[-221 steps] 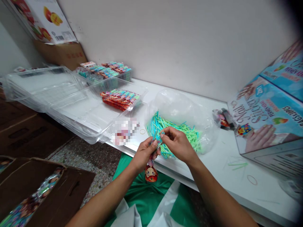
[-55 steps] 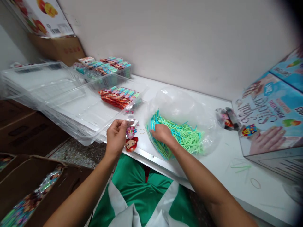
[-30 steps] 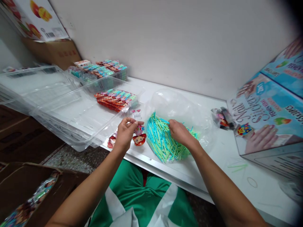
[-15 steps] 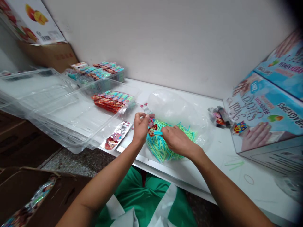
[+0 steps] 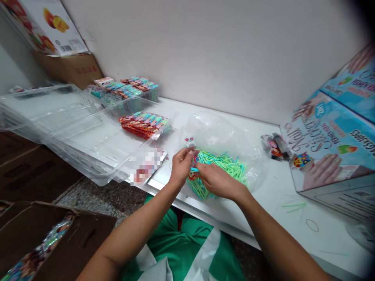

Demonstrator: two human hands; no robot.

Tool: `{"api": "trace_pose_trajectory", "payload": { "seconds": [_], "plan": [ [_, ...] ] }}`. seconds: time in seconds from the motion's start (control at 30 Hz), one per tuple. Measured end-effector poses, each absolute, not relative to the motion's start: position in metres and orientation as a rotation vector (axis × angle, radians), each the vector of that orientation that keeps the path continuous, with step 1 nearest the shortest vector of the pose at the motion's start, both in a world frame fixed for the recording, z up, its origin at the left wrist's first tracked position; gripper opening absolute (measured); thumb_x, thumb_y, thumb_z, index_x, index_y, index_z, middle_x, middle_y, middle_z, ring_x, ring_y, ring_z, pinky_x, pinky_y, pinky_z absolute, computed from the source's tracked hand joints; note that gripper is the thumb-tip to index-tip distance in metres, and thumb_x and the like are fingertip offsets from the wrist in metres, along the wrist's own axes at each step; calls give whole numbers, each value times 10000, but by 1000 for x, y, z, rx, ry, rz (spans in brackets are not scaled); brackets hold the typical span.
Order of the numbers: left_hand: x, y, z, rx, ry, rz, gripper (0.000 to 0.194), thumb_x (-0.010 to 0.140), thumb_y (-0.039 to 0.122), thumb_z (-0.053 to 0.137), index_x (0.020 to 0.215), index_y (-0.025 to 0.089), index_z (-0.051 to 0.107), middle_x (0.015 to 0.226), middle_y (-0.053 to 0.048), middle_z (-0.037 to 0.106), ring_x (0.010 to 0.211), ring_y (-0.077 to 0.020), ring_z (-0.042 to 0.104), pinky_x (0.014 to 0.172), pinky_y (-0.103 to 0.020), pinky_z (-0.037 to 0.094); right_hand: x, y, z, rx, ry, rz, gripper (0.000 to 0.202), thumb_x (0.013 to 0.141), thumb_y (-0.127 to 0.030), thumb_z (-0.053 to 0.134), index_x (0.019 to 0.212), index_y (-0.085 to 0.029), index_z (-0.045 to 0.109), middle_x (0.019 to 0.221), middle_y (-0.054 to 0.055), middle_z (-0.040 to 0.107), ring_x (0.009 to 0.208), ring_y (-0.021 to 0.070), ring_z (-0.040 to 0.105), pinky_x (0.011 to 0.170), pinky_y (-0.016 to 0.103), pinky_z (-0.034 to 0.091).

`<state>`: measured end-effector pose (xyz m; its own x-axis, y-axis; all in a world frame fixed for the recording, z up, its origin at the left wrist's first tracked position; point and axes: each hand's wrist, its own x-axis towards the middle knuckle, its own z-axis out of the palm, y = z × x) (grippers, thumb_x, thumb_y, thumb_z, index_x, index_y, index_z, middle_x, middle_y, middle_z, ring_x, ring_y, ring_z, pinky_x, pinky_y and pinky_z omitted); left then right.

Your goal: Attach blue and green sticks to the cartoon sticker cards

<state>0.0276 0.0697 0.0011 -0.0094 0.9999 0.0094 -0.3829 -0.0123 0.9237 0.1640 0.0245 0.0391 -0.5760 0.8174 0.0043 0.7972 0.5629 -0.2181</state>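
My left hand (image 5: pixel 181 167) pinches the top of a small printed plastic packet (image 5: pixel 190 143). Close beside it, my right hand (image 5: pixel 218 180) is closed on a few thin blue sticks (image 5: pixel 193 169), whose ends touch the packet. Whether the tips are inside it I cannot tell. Under and behind both hands lies a heap of thin green and blue sticks (image 5: pixel 231 166), spilling from a large clear plastic bag (image 5: pixel 218 127). Left of my left hand, flat printed packets (image 5: pixel 149 166) rest at the table's front edge, partly blurred.
At left, clear plastic trays (image 5: pixel 102 177) overhang the table edge; one holds filled packets (image 5: pixel 143 125). Another filled tray (image 5: pixel 129 89) stands by the wall. Blue printed boxes (image 5: pixel 334 136) stand at right, near loose sticks (image 5: pixel 294 206) and a rubber band (image 5: pixel 312 225). An open carton (image 5: pixel 96 230) sits lower left.
My right hand has brought the blue sticks closer to the packet, and the two hands now nearly meet. The whole view has shifted slightly.
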Motion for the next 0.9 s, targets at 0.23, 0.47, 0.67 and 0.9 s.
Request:
{"api": "trace_pose_trajectory", "payload": {
  "seconds": [0.23, 0.47, 0.67, 0.9],
  "plan": [
    [0, 59, -3, 891, 929, 1304, 233, 692, 321, 685, 820, 128, 665, 819, -77, 709, 773, -183, 653, 730, -297, 491, 181, 27, 40, -1297, -2111, 1116, 300, 936, -425, 309, 768, -204, 423, 645, -24, 491, 581, 118, 468, 604, 265, 397],
    [29, 37, -9, 653, 964, 1401, 222, 679, 305, 687, 798, 123, 643, 786, -57, 696, 812, -176, 643, 779, -292, 455, 134, 24, 26, -735, -953, 1378, 239, 875, -454, 460, 831, -220, 480, 763, -24, 517, 702, 115, 546, 703, 286, 466],
    [50, 33, -11, 513, 1011, 1396, 164, 657, 205, 640, 798, 122, 648, 827, -57, 693, 823, -170, 625, 798, -299, 442, 105, 15, 6, -918, -993, 1089, 308, 864, -506, 452, 846, -215, 554, 842, 21, 606, 873, 163, 566, 835, 327, 445],
    [41, 31, -19, 523, 1031, 1383, 234, 663, 306, 670, 804, 127, 616, 771, -57, 688, 757, -173, 631, 742, -303, 460, 105, 17, 13, -816, -915, 978, 258, 922, -421, 355, 871, -227, 517, 889, 18, 584, 886, 144, 571, 871, 353, 431]
  ]
}}
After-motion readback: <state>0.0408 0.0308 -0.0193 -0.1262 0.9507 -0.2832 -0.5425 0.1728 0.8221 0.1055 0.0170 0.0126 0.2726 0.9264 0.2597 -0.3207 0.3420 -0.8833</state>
